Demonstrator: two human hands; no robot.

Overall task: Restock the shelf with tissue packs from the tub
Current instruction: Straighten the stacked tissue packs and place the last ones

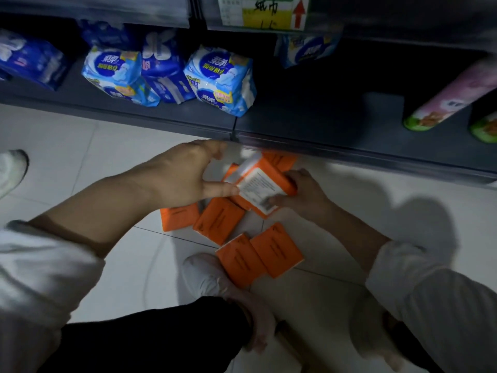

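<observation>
Orange tissue packs (219,220) lie scattered on the tiled floor (94,162) just before the dark bottom shelf (322,122); no tub is in view. Both hands close on one pack (265,188), the left hand (185,173) pinching its near end, the right hand (301,192) cupping beneath, probably squaring it up for shelving.
</observation>
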